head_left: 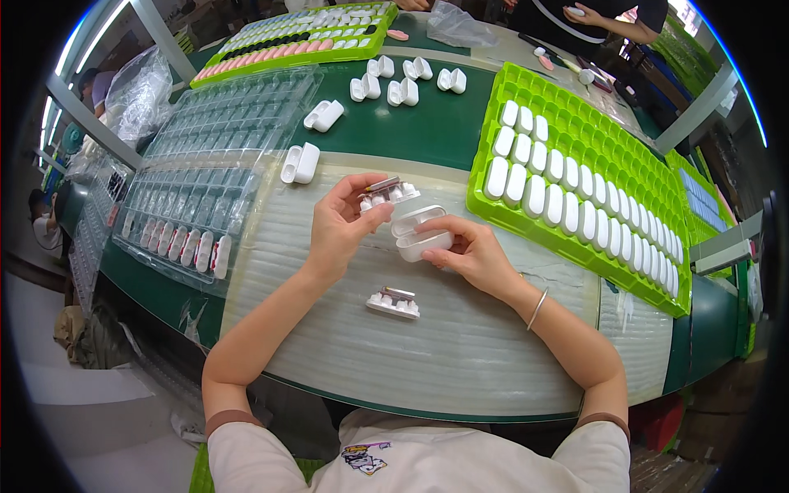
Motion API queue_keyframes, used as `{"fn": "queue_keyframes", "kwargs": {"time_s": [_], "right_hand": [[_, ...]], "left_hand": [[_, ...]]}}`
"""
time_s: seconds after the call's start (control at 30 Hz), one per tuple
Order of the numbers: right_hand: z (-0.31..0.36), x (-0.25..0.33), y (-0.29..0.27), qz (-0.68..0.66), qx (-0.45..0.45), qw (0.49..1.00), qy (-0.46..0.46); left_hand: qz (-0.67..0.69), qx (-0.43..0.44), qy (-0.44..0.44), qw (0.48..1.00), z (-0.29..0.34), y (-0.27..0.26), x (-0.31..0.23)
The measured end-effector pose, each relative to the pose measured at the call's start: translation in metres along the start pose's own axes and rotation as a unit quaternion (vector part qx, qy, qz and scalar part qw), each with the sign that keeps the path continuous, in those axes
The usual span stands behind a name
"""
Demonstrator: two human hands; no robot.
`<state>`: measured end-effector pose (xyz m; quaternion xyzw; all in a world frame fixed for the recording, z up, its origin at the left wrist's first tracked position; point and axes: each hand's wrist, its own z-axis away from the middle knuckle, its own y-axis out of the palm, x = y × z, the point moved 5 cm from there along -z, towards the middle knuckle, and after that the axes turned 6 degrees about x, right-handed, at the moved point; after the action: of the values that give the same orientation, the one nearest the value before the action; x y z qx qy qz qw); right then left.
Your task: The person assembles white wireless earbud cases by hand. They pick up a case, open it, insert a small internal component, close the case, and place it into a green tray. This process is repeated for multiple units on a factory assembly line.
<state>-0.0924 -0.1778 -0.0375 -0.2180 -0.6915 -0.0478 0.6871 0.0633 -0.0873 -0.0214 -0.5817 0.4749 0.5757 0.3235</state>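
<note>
Between the thumb and fingers of my left hand is a small white earbud-case insert with a thin metallic strip along its top. My right hand grips a white earbud charging case, its lid raised, just right of and below the insert; the two look close, and I cannot tell if they touch. A second insert of the same kind lies on the pale mat below my hands. Beyond my left hand, an open white case rests at the mat's far edge.
A green tray holding rows of closed white cases stands to the right. Clear plastic trays lie left, with several white-and-red parts in one. More open cases sit ahead. Another green tray is farther back; a person works opposite.
</note>
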Motion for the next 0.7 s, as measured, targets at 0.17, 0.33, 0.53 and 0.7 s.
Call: {"fn": "queue_keyframes", "kwargs": {"time_s": [0.17, 0.33, 0.53, 0.7], "right_hand": [[0.000, 0.001, -0.001, 0.029, 0.013, 0.999, 0.029], [0.002, -0.002, -0.004, -0.013, -0.040, 0.999, -0.021], [0.003, -0.006, 0.003, 0.038, -0.032, 0.999, -0.007], [0.004, 0.002, 0.005, 0.112, -0.002, 0.993, 0.035]], "left_hand": [[0.012, 0.003, 0.008, 1.000, 0.003, 0.004, 0.000], [0.015, 0.030, -0.008, 0.999, 0.004, 0.004, 0.005], [-0.044, 0.028, 0.041, 0.998, 0.008, 0.011, 0.000], [-0.047, 0.036, 0.058, 0.997, 0.011, 0.013, 0.001]]}}
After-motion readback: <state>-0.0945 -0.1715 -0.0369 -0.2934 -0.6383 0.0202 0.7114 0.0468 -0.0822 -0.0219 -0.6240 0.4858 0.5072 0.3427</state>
